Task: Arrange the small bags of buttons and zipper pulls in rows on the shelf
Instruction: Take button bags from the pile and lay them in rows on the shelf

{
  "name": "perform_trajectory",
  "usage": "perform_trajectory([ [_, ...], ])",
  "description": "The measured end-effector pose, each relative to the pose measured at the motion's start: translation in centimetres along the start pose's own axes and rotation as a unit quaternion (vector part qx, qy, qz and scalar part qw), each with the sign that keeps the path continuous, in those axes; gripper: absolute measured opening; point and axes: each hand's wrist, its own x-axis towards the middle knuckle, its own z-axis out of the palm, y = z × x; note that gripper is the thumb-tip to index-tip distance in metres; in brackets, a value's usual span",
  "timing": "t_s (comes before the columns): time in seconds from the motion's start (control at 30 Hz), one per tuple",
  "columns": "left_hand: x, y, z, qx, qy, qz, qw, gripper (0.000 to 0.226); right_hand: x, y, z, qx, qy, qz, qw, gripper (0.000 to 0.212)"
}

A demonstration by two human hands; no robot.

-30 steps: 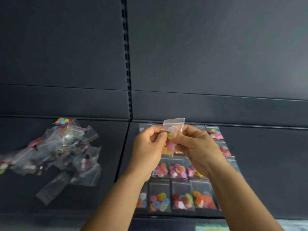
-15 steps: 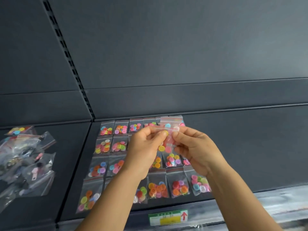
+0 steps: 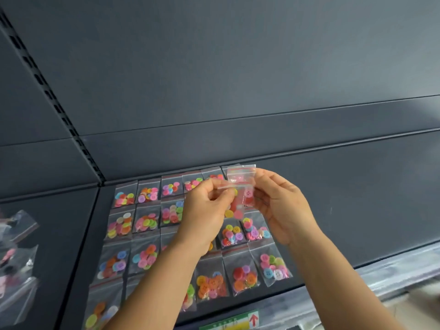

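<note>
Both hands hold one small clear bag of coloured buttons (image 3: 242, 186) upright above the shelf. My left hand (image 3: 204, 210) pinches its left upper edge near the red zip strip. My right hand (image 3: 283, 208) grips its right side. Below them, several bags of buttons (image 3: 145, 222) lie flat in neat rows on the dark shelf (image 3: 357, 210). My arms hide some bags in the middle of the rows. The held bag hovers over the back right end of the rows.
A loose heap of clear bags (image 3: 16, 253) lies on the neighbouring shelf section at the far left. A slotted upright (image 3: 54, 108) separates the two back panels. A green price label with a red arrow (image 3: 238, 322) sits on the shelf's front rail.
The view has swung right, so the heap slid to the left edge and more of the rows shows. Both hands still hold the same bag, now slightly further right over the rows.
</note>
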Motion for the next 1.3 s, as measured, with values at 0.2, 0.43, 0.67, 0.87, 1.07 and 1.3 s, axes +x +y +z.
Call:
perform_trajectory([
  [0.2,1.3,-0.1,2.3,0.043,0.004,-0.004,0.999,0.006,2.4,-0.7,-2.3,-0.074,0.014,0.0,0.997,0.019],
  [0.43,4.7,-0.7,5.1,0.149,0.12,-0.012,0.981,0.01,6.9,-2.0,-7.8,-0.236,0.041,-0.015,0.971,0.024],
  [0.67,9.4,-0.9,8.6,0.258,0.134,0.003,0.957,0.009,12.4,-2.3,-10.2,-0.338,0.03,-0.03,0.94,0.009],
  [0.87,11.4,-1.9,10.3,0.373,0.11,-0.015,0.921,0.03,14.8,-1.7,-10.8,-0.482,0.013,-0.057,0.874,0.033],
  [1.07,9.9,-2.8,9.8,0.523,0.041,0.092,0.846,0.039,14.0,-1.6,-12.2,-0.601,-0.068,-0.193,0.773,0.035],
  [1.3,9.4,-3.8,10.2,0.575,-0.035,0.09,0.813,0.031,13.7,-0.7,-12.3,-0.637,-0.133,-0.209,0.729,0.016],
])
